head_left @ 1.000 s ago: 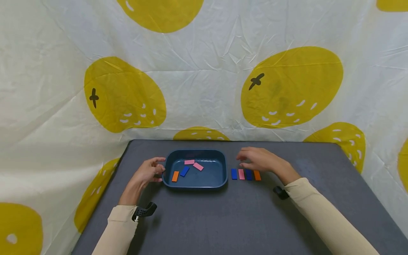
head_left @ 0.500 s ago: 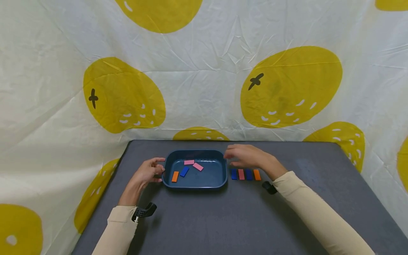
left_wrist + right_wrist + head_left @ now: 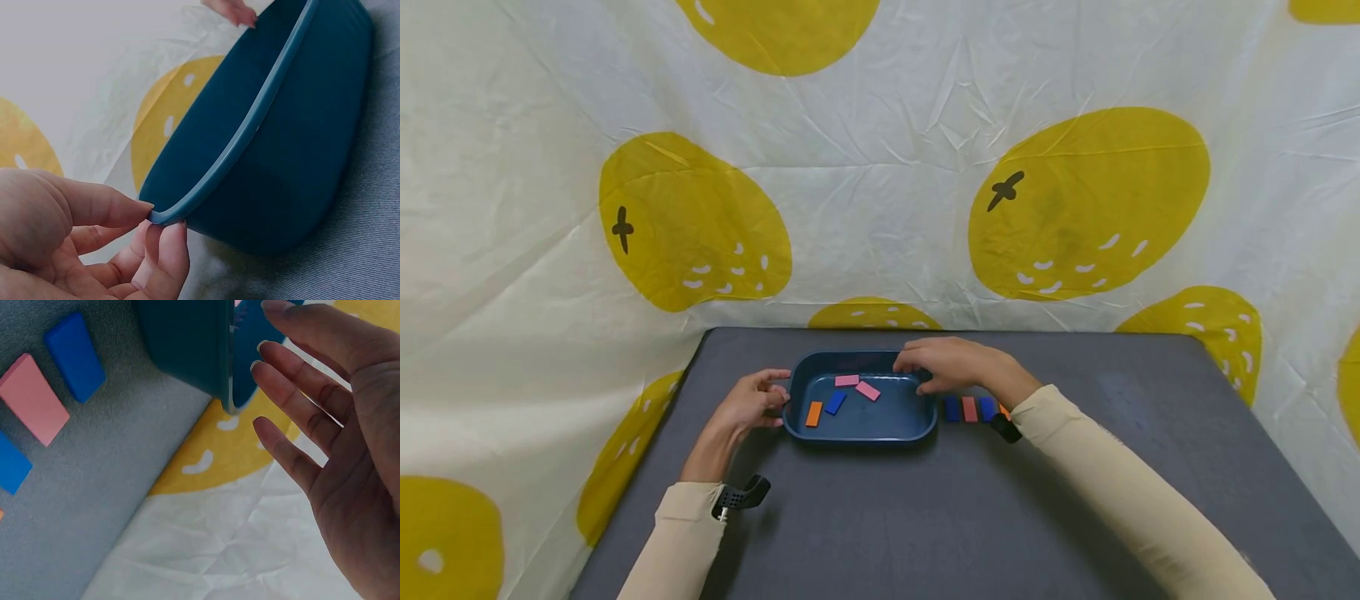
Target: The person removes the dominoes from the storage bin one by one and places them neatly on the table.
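Note:
A dark blue rectangular tray (image 3: pixel 887 421) holds two pink blocks, one pink block (image 3: pixel 847 381) behind the other (image 3: pixel 868 391), a blue block (image 3: pixel 836 403) and an orange block (image 3: pixel 814 414). At its left end, my left hand (image 3: pixel 750 410) pinches the rim between thumb and fingers, plain in the left wrist view. My right hand (image 3: pixel 955 367) hovers over the tray's right end, fingers loosely bent. Nothing shows between those fingers in the right wrist view. Just below that hand, outside the tray, lie a blue block (image 3: pixel 952 409) and a pink block (image 3: pixel 35 400) in a row.
The same row continues rightward with another blue block (image 3: pixel 988 407) and an orange one (image 3: pixel 1004 412), partly covered by the right wrist. All lie on a dark grey table (image 3: pixel 880 517). A white curtain (image 3: pixel 880 225) with yellow fruit prints hangs behind the table's back edge.
My right hand has moved left, from above the row of blocks to over the tray's right end. The left hand, the tray and the blocks have stayed put.

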Motion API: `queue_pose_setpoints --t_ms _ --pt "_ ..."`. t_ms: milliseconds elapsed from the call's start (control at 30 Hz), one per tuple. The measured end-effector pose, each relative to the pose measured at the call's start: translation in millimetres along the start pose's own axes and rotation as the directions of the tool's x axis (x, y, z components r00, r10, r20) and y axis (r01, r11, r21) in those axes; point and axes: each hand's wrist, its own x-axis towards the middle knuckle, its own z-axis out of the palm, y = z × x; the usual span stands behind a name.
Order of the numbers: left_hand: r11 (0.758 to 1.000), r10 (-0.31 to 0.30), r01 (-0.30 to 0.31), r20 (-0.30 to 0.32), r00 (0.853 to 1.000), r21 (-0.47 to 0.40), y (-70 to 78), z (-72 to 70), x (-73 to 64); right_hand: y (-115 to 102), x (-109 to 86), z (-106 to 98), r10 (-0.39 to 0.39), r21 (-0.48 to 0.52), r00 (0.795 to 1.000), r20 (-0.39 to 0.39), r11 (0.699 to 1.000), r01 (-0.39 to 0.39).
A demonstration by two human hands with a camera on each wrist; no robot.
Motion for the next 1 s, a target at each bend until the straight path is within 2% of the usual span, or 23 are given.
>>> queue_pose_setpoints --t_ms 100,233,500,1000 --pt "1.0 0.002 -0.002 -0.001 1.0 0.0 -0.6 0.1 0.0 -2.6 7.5 1.5 0.013 0.02 0.999 0.037 1.0 -0.014" --pt "1.0 0.007 -0.007 0.0 1.0 0.002 -1.1 0.2 -0.3 -5.4 16.9 3.1 0.039 -0.004 0.998 0.057 0.999 -0.039" --pt "1.0 0.007 -0.007 -0.008 1.0 0.005 -4.2 0.2 1.6 -9.7 34.2 4.9 0.014 -0.036 0.993 0.12 0.999 -0.01" --pt "1.0 -0.002 0.002 -0.012 1.0 -0.005 -4.2 0.9 3.2 -18.0 69.2 11.6 0.03 -0.069 0.974 0.225 0.998 -0.015"
